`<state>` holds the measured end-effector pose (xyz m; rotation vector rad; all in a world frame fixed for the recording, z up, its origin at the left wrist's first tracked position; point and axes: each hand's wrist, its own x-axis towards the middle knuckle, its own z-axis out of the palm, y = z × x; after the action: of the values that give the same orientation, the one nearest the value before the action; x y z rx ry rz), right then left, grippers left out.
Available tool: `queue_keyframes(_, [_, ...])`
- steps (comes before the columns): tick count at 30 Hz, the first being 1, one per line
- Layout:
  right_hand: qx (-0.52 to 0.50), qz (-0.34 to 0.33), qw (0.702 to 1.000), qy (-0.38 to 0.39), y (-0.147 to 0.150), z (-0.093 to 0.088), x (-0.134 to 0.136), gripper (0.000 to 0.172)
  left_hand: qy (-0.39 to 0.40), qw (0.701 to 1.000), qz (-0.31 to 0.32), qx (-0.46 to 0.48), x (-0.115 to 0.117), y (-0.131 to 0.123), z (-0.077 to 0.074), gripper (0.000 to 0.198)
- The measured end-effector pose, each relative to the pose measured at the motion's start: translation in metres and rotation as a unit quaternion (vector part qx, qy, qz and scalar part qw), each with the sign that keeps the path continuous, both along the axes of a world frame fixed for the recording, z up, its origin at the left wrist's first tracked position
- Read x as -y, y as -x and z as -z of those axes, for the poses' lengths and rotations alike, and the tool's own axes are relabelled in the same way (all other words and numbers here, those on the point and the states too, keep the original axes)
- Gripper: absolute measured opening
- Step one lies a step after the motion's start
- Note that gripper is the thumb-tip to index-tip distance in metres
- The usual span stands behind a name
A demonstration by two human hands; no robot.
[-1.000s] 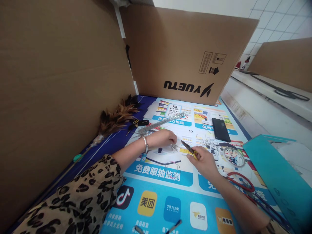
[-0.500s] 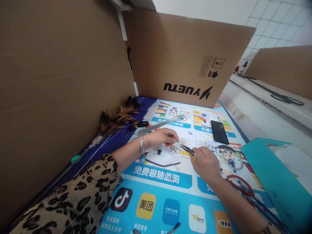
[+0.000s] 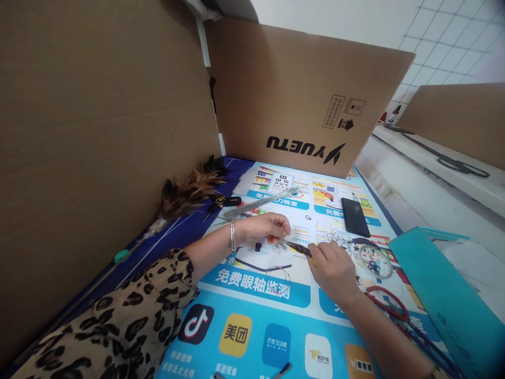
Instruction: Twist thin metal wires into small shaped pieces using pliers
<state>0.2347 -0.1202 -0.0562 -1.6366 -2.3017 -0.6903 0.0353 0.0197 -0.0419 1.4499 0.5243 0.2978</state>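
Note:
In the head view my left hand (image 3: 272, 227) is closed in a pinch on some thin wire (image 3: 281, 245), whose loose ends hang below the fingers. My right hand (image 3: 333, 268) is wrapped round the yellow handles of a pair of pliers (image 3: 299, 248). The pliers' jaws point left and reach the wire just under my left fingertips; they look closed together. Whether the tips grip a strand is too small to tell. Under my hands, a thin wire loop with pinkish parts (image 3: 278, 279) lies on the printed mat (image 3: 268, 310).
Long straight wires (image 3: 260, 204) lie behind my left hand. A black phone (image 3: 355, 217), tangled wire (image 3: 337, 238), a round clear dish (image 3: 375, 261), red-handled tool (image 3: 389, 302) and teal box (image 3: 445, 295) stand rightward. Cardboard walls (image 3: 300, 95) rise behind and left, near a feather duster (image 3: 189, 195).
The pliers have moved left to the wire below my left fingers, and their jaws have gone from open to closed. My left hand has stayed almost in place.

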Motion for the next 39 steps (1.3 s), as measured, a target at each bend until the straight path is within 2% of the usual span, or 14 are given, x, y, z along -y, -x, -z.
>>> queue_keyframes(4, [0.018, 0.009, 1.000, -0.012, -0.003, 0.001, -0.001, 0.023, 0.031, 0.999, -0.022, 0.012, 0.003, -0.003, 0.003, 0.020])
queue_keyframes(8, [0.040, 0.034, 0.998, -0.034, -0.007, -0.001, -0.002, 0.024, 0.100, 0.985, -0.116, 0.080, 0.013, -0.011, 0.009, 0.019])
queue_keyframes(11, [0.056, 0.042, 0.997, -0.045, -0.009, -0.004, -0.002, 0.023, 0.156, 0.968, -0.159, 0.114, 0.026, -0.017, 0.013, 0.019])
queue_keyframes(15, [0.052, 0.041, 0.997, -0.047, -0.009, -0.004, -0.002, 0.023, 0.186, 0.956, -0.184, 0.136, 0.037, -0.020, 0.017, 0.022])
queue_keyframes(21, [0.036, 0.023, 0.998, -0.039, -0.009, -0.002, -0.001, 0.024, 0.207, 0.951, -0.191, 0.129, 0.037, -0.019, 0.012, 0.027])
queue_keyframes(25, [0.047, 0.016, 0.998, -0.040, -0.009, -0.002, -0.001, 0.024, 0.180, 0.964, -0.169, 0.093, 0.035, -0.017, 0.010, 0.027])
queue_keyframes(32, [0.045, 0.008, 0.998, -0.040, -0.010, -0.002, -0.002, 0.025, 0.069, 0.971, -0.217, 0.068, 0.038, -0.017, 0.007, 0.022])
queue_keyframes(39, [0.037, 0.001, 0.999, -0.035, -0.011, -0.003, -0.001, 0.025, 0.037, 0.972, -0.222, 0.068, 0.032, -0.014, 0.009, 0.020])
